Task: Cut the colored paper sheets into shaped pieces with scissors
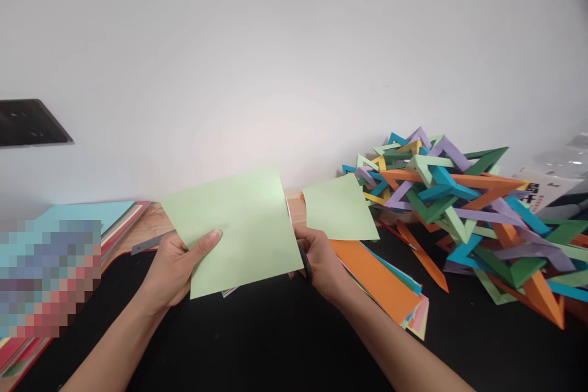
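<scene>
My left hand (186, 266) grips a large light green paper sheet (239, 226), thumb on top and fingers underneath. My right hand (319, 254) is closed around a pair of scissors (305, 262); a black handle loop shows, and the blades are mostly hidden along the sheet's right edge. Just past that hand is a smaller light green piece of paper (342, 208), separated from the large sheet by a gap. Whether the hand touches this piece, I cannot tell. Beneath it lies a fanned stack of paper strips (379, 278), orange on top.
Interlocked folded-paper shapes (478, 208) in many colours fill the right side. An orange strip (422, 257) lies beside them. Stacked coloured paper (92, 214) sits at left, near a metal ruler (149, 244). Below is a black mat (257, 343); behind, a white wall (275, 61).
</scene>
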The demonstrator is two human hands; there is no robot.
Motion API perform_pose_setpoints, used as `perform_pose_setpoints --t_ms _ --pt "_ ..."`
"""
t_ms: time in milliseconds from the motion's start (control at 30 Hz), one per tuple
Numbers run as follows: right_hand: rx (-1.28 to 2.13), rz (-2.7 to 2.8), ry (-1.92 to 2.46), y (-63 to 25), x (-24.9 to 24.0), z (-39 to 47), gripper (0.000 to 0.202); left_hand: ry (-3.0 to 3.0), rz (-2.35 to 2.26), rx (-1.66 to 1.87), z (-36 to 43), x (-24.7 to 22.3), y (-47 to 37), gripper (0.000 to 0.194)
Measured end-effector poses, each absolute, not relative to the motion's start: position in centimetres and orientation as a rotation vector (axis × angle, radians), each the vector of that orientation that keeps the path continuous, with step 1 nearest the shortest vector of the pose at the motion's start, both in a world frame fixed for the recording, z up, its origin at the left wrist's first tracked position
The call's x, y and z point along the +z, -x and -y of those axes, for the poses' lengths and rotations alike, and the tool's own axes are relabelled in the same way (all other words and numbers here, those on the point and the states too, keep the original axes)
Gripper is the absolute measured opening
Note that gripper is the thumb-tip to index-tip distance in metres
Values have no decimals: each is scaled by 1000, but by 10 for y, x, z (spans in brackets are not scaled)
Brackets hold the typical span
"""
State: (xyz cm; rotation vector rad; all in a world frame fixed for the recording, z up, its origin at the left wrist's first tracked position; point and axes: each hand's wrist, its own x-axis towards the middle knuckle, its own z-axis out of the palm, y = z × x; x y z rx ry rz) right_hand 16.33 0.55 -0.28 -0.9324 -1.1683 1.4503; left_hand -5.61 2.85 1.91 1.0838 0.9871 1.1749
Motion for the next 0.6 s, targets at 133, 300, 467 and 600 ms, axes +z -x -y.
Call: perform_pose_setpoints --t_ms 133,300,467,600 --pt "1432 1183 912 -162 -3 -4 11 -1090 -975 1166 -29 19 56 23" --pt "1409 1235 810 -161 0 -1 16 -1073 -979 1161 -28 19 56 24" --pt "1409 1268 730 -162 0 -1 25 -1085 -969 1145 -28 20 56 23" --pt "1431 1213 803 -163 -2 -2 29 -1093 -976 1114 -27 22 54 22"
